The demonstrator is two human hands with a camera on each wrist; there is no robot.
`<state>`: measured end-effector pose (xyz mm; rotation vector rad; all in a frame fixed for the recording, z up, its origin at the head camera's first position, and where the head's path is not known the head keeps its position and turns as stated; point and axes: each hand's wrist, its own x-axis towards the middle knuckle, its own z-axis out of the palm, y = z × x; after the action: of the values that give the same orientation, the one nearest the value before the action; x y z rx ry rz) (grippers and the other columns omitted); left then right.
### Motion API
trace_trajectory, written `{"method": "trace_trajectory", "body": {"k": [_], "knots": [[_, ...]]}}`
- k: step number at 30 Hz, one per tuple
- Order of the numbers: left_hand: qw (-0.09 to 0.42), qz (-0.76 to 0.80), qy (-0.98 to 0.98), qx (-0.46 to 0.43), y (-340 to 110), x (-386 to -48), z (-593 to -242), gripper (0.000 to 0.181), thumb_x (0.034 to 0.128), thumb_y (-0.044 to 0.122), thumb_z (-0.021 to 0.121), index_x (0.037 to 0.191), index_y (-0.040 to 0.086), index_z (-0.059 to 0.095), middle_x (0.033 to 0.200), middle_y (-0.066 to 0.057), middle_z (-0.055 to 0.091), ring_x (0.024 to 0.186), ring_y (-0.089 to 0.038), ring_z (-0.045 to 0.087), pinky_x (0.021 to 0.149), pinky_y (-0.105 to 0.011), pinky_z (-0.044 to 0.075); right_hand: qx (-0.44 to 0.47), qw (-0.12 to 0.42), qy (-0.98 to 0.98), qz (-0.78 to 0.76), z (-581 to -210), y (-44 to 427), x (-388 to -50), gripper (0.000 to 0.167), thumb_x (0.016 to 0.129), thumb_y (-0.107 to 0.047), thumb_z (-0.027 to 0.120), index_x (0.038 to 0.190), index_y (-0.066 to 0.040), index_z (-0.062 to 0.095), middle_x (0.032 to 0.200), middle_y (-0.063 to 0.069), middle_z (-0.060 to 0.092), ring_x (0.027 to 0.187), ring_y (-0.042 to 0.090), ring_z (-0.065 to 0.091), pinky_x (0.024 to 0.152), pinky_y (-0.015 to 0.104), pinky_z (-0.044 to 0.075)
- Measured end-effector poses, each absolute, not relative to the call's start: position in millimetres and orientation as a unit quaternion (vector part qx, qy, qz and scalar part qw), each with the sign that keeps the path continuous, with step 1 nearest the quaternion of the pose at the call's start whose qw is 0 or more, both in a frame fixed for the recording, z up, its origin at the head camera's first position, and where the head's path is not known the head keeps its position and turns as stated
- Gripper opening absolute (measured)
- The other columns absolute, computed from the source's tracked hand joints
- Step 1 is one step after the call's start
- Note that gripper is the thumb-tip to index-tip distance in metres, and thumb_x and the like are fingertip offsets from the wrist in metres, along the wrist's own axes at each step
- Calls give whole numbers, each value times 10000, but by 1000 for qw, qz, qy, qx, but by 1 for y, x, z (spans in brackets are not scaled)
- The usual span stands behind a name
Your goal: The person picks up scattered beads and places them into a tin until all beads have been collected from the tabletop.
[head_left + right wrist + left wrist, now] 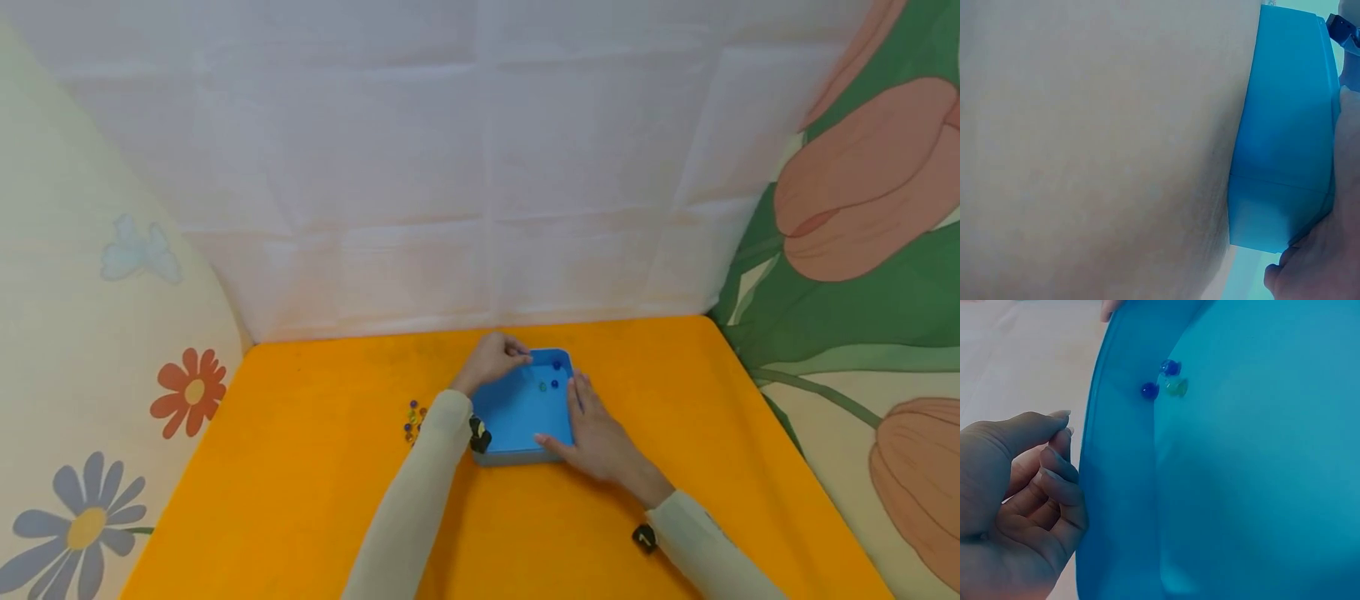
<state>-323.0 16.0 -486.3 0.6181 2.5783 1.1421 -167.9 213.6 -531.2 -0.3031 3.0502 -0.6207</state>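
Observation:
A blue square box [517, 417] sits on the table with several small glass marbles inside. Two dark blue marbles [1149, 391] and a green one [1176, 386] lie near the wall in the left wrist view. Over the box's back left rim is my left hand [491, 362]. Its fingers are curled, thumb and index tips close together, and no marble shows between them. My right hand [603, 437] rests against the box's right side, fingers straight along the wall and thumb by the front rim. In the right wrist view, the box's outer wall [1285, 125] shows beside that hand.
A cluster of loose marbles [412, 421] in blue, yellow and amber lies left of the box, partly hidden by the left forearm. An orange cloth [322, 500] covers the table. White fabric [487, 167] hangs behind, with flower-printed fabric on both sides.

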Motion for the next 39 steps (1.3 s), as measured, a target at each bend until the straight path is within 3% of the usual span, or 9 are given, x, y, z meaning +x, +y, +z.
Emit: {"method": "trace_trajectory", "body": {"k": [12, 19, 39], "knots": [[123, 388, 889, 211, 7, -317, -481, 210, 1032, 243, 693, 1131, 97, 806, 1045, -77, 778, 797, -160, 603, 701, -274, 504, -101, 7, 974, -202, -532, 214, -165, 1174, 953, -785, 508, 1656, 50, 76, 1770, 218, -9, 1646, 411, 112, 1245, 572, 351], [123, 402, 883, 210, 1, -315, -478, 210, 1030, 228, 693, 1119, 73, 803, 1009, -181, 770, 702, -174, 534, 620, -271, 440, -99, 14, 974, -201, -531, 213, -165, 1182, 949, -795, 502, 1659, 41, 64, 1772, 208, -21, 1648, 407, 107, 1248, 571, 349], [99, 398, 885, 221, -25, -292, -465, 184, 1018, 219, 708, 1114, 79, 781, 884, -58, 710, 731, -170, 567, 637, -263, 484, -102, 6, 974, -204, -530, 216, -167, 1185, 949, -791, 507, 1657, 53, 70, 1769, 228, -1, 1645, 418, 111, 1244, 578, 350]]}}
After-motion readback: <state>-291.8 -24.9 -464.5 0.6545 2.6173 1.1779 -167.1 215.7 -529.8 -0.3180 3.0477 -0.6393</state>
